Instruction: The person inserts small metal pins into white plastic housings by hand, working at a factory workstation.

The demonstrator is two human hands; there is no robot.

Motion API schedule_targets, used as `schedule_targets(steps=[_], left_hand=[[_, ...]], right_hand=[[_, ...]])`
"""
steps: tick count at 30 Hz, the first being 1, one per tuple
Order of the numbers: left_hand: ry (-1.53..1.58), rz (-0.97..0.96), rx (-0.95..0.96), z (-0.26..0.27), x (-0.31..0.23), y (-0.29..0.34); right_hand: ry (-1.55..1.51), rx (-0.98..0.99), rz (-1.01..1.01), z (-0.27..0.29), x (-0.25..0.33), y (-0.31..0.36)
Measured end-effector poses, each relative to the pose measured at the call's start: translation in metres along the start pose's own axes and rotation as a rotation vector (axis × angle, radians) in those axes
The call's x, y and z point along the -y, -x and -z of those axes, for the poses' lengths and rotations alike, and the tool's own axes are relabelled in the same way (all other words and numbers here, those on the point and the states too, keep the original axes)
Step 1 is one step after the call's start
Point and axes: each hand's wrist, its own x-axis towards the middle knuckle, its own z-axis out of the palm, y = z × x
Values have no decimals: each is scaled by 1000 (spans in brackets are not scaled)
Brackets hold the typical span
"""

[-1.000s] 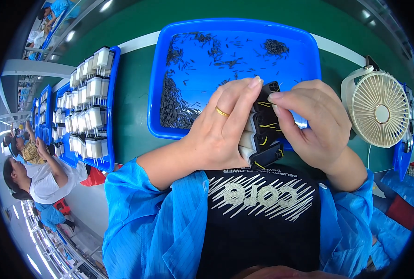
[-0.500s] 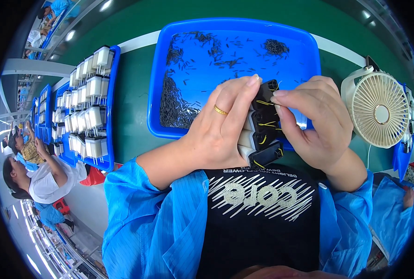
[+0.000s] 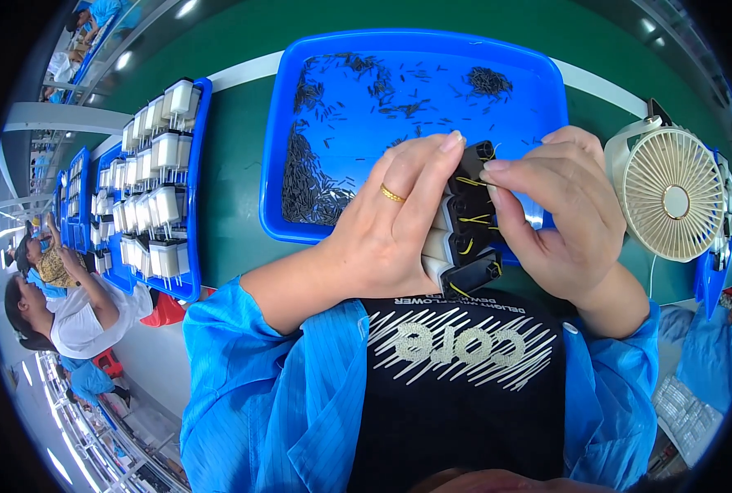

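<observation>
My left hand [image 3: 382,226], with a gold ring on one finger, is closed around a row of white blocks with black end caps [image 3: 470,209]. The black ends face right, and thin yellow wires [image 3: 474,219] stick out of them. At the upper blocks, the thumb and index finger of my right hand [image 3: 559,209] pinch together on what looks like a yellow wire end, mostly hidden by the fingertips. Beyond my hands lies a blue tray [image 3: 419,38] with many small black tube pieces [image 3: 300,177] scattered in it, heaped mainly along its left side.
Left of the tray, a blue rack [image 3: 202,148] carries rows of white blocks [image 3: 167,148] with thin leads. A cream fan [image 3: 675,201] stands at the right on the green table [image 3: 234,172]. Other people sit at the far left, and a blue sleeve [image 3: 715,353] shows at the right.
My hands and the blocks have hardly moved. At the right edge, the person in blue has shifted back, uncovering pale stacked items below.
</observation>
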Motion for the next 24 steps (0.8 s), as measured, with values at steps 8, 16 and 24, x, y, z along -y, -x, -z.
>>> schedule_targets(steps=[8,16,24], left_hand=[[16,28,-1,2,-2,-2],[5,10,-4,2,-2,-1],[-1,-4,2,2,1,0]], right_hand=[[44,56,-47,5,5,-1],[58,50,-44,4,4,-1],[71,51,-52,4,6,-1]])
